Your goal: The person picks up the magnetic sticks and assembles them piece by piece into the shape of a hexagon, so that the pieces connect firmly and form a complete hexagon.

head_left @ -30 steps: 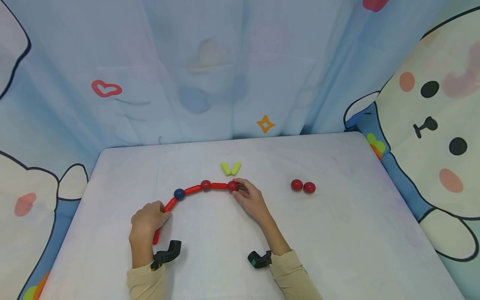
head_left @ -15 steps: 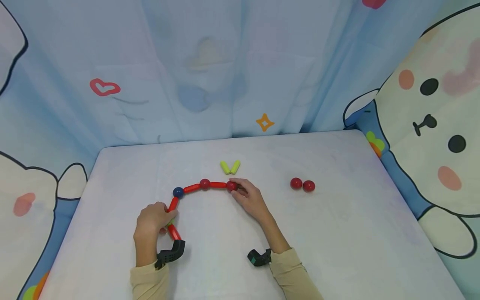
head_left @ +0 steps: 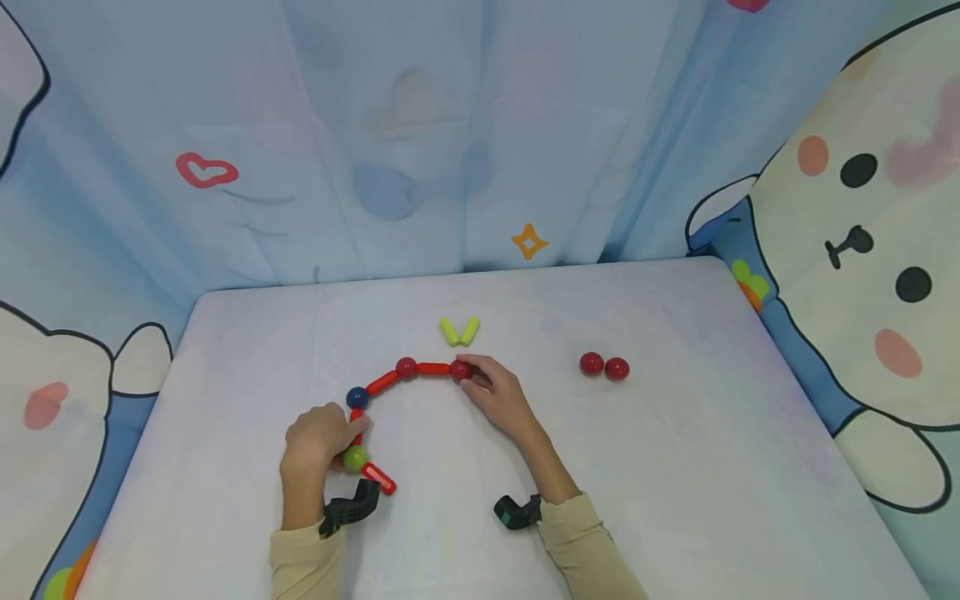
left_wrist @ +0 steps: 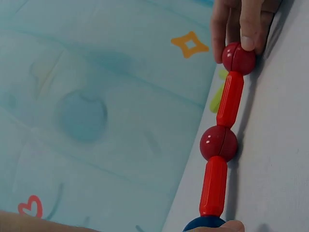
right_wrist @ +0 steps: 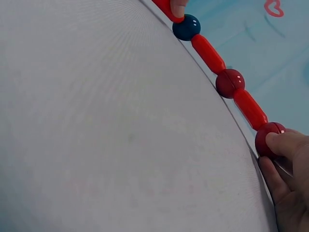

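Observation:
A chain of red rods and balls curves across the table between both hands. My left hand (head_left: 321, 435) grips the red rod (head_left: 357, 413) between the blue ball (head_left: 357, 397) and the green ball (head_left: 355, 458). Beyond the green ball, another red rod (head_left: 379, 478) points down and right, close by the left wrist camera. From the blue ball the chain runs right through a red rod (right_wrist: 208, 53), a red ball (left_wrist: 218, 143) and a further red rod (left_wrist: 230, 98). At its right end my right hand (head_left: 497, 398) pinches a red ball (right_wrist: 268, 140) between thumb and fingers.
Two yellow-green rods (head_left: 470, 331) lie in a V behind the chain. To the right, two red balls (head_left: 592, 363) sit side by side on the white table (head_left: 675, 467). A blue patterned curtain (head_left: 315, 208) hangs along the back edge.
My left hand has moved right, swinging the chain's left end inward; the green ball and the end rod now show more. The right hand stays nearly still on its red ball.

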`<state>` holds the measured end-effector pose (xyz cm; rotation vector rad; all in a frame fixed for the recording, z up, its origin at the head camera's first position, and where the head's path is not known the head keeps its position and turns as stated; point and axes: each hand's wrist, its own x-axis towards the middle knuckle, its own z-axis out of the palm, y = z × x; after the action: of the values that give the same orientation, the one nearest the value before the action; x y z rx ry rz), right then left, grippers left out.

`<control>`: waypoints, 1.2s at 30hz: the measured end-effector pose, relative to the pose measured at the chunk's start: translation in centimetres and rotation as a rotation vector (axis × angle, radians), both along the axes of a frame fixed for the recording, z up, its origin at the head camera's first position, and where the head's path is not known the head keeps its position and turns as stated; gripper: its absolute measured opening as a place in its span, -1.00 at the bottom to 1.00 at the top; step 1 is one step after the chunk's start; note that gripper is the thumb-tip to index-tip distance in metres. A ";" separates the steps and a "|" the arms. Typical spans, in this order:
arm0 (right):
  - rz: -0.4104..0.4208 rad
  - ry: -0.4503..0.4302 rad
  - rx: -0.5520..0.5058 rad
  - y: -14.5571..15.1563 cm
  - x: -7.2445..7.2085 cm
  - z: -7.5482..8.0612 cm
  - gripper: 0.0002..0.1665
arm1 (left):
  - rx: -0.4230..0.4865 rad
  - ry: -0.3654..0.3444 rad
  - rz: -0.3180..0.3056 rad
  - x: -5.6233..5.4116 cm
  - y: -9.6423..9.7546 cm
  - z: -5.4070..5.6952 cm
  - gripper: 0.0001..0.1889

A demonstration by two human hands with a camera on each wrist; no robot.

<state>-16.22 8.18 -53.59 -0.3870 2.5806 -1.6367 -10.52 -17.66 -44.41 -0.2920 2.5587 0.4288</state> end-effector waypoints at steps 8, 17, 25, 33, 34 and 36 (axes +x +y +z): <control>0.007 0.027 0.054 -0.2 0.0 0.1 -0.51 | 0.053 -0.056 -0.063 0.2 1.3 0.0 -0.56; 0.000 0.001 0.037 -0.2 0.1 0.2 -0.45 | 0.045 -0.025 -0.131 0.6 1.9 1.1 -0.54; -0.028 0.047 0.032 0.1 0.1 0.1 -0.51 | 0.147 0.579 -0.307 -2.1 4.4 -0.9 -0.64; -0.025 0.042 0.014 0.0 -0.1 -0.1 -0.51 | 0.106 0.672 -0.451 -4.6 7.7 -5.1 -0.45; -0.025 0.035 0.003 0.0 0.0 -0.1 -0.51 | 0.096 0.693 -0.452 -4.7 7.9 -5.4 -0.48; -0.031 0.020 -0.020 0.0 0.0 0.0 -0.52 | 0.081 0.728 -0.443 -4.8 8.3 -6.0 -0.53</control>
<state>-16.20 8.22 -53.60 -0.3691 2.5996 -1.6776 -15.28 -9.41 -50.37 0.5586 3.1628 0.5323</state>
